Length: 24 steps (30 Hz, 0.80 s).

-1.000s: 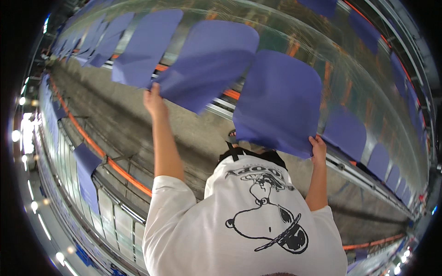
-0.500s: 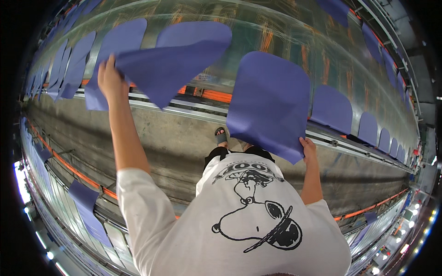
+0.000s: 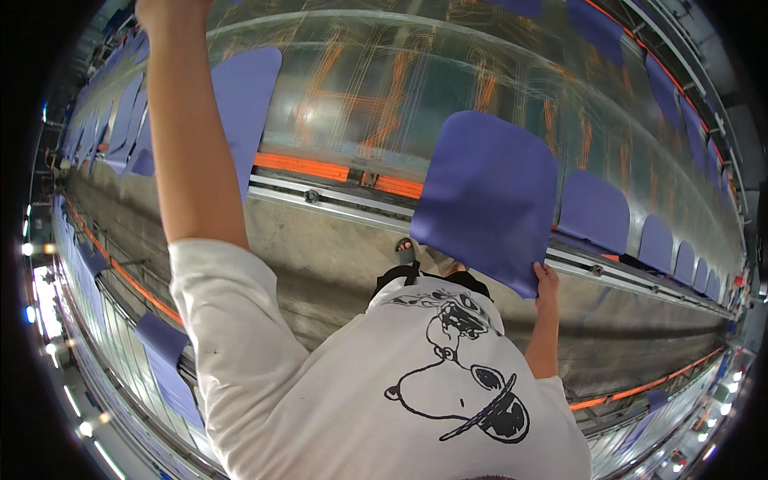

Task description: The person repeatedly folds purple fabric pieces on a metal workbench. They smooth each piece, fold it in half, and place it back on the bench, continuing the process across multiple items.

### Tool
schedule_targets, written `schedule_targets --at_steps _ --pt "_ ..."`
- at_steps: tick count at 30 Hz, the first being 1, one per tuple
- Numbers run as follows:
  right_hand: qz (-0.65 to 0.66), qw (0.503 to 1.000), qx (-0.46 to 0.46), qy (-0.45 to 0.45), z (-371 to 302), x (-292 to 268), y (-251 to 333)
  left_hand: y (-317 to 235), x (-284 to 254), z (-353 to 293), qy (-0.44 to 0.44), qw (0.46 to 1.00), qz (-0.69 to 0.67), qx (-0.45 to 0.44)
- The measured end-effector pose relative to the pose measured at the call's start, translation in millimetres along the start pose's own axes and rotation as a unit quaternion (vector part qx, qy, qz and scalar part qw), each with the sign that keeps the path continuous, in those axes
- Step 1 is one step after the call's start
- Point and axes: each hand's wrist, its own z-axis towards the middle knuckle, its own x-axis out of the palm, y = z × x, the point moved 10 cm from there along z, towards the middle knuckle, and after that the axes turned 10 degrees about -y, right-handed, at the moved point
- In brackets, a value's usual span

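Observation:
A purple sheet (image 3: 488, 192) with rounded far corners lies on the glossy, see-through tabletop, and its near end hangs over the edge towards me. My right hand (image 3: 546, 284) pinches this sheet at its near right corner. My left arm stretches far forward, so only the base of my left hand (image 3: 172, 10) shows at the upper edge. Its fingers are out of the picture, and whether they hold anything is hidden. Another purple sheet (image 3: 250, 104) lies on the tabletop just right of my left forearm, partly covered by it.
More purple sheets (image 3: 594, 210) line the tabletop (image 3: 344, 96) to both sides. A metal rail (image 3: 320, 196) and orange strip (image 3: 300, 166) run along its edge. Behind me stands a second long table with an orange rail (image 3: 132, 276). Concrete floor (image 3: 304, 256) lies between.
My left hand has swung forward and up to the picture's upper edge. The sheet it was lifting is gone from view, baring the tabletop there. My right hand keeps its corner.

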Motion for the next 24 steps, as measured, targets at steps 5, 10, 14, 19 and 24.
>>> schedule_targets --at_steps 5,10,14,19,24 --pt "0.003 1.000 0.020 0.010 3.0 -6.6 -10.8 70.9 43.3 -207.3 -0.008 0.711 -0.485 -0.508" --pt "0.025 0.997 0.034 0.061 3.3 5.2 1.8 128.4 35.7 -394.9 0.032 0.668 -0.400 -0.627" --pt "0.005 0.996 0.038 0.078 -4.9 14.1 18.6 172.9 20.4 -525.5 0.075 0.668 -0.302 -0.676" --pt "-0.073 0.997 0.007 0.039 3.6 -7.1 19.0 177.1 -54.0 -567.0 0.153 0.836 0.179 -0.496" --pt "-0.245 0.962 -0.089 -0.078 16.5 -21.2 43.5 -7.4 -8.5 -529.7 0.295 0.833 -0.205 -0.421"
